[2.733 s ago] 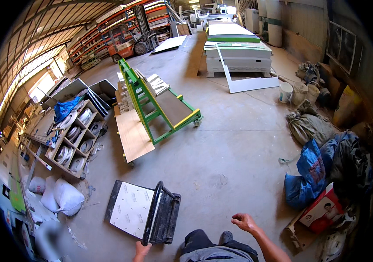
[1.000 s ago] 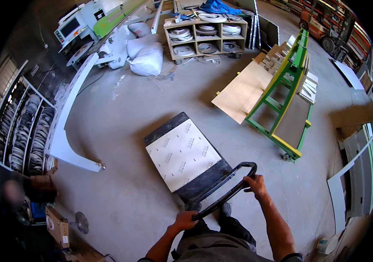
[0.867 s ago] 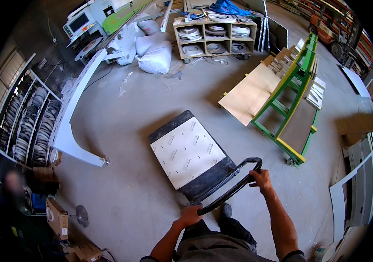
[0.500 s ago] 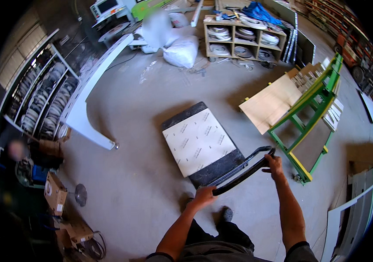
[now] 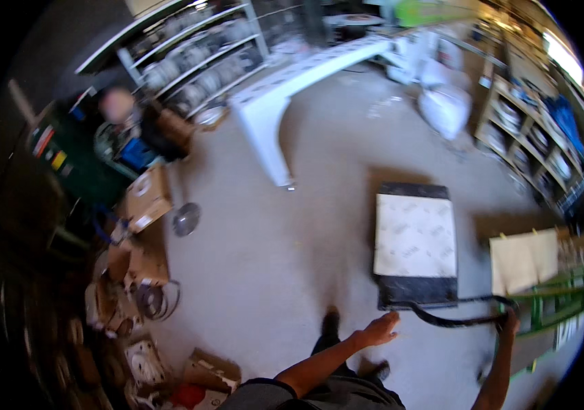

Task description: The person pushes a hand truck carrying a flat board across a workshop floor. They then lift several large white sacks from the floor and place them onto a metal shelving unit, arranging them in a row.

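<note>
A black platform cart [image 5: 418, 290] stands on the floor in front of me, a white printed sheet or panel [image 5: 415, 236] lying flat on its deck. Its black curved push handle [image 5: 456, 321] spans the end nearest me. My right hand [image 5: 508, 322] is closed around the right end of that handle. Just below the handle's left end, my left hand [image 5: 378, 331] is off the bar, its fingers loosely apart and somewhat blurred, with nothing seen in them.
A white machine arm [image 5: 271, 123] on a leg stands ahead left. Cardboard boxes [image 5: 147, 198], a round-based stand [image 5: 187, 219] and a person [image 5: 118, 106] are at left. On the right are a green frame rack [image 5: 558, 290], a wooden shelf unit [image 5: 521, 130] and a white sack [image 5: 444, 109].
My view has swung left, so the cart now appears further right. My left hand has let go of the handle; my right hand still grips it.
</note>
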The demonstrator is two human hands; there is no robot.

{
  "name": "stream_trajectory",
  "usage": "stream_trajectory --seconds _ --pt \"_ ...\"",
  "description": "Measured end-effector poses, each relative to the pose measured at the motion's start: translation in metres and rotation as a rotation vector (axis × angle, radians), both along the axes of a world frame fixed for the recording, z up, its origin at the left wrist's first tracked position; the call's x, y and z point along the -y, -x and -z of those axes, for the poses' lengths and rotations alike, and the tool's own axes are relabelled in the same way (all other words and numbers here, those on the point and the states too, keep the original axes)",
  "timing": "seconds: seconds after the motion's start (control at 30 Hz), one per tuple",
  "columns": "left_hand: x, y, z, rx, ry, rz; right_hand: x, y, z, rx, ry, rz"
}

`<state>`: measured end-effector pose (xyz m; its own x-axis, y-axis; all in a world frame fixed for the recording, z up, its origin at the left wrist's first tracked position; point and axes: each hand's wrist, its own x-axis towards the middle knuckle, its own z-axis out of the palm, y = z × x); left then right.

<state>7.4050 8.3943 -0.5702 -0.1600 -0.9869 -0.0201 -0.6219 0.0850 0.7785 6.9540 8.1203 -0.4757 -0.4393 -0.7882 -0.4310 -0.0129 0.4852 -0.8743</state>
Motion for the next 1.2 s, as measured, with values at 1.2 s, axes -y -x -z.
stream_trajectory --seconds 1.2 --pt "-0.381 -0.160 0.128 -0.617 -0.619 -1.285 -0.060 -0.247 -0.079 -1.896 1.352 -0.612"
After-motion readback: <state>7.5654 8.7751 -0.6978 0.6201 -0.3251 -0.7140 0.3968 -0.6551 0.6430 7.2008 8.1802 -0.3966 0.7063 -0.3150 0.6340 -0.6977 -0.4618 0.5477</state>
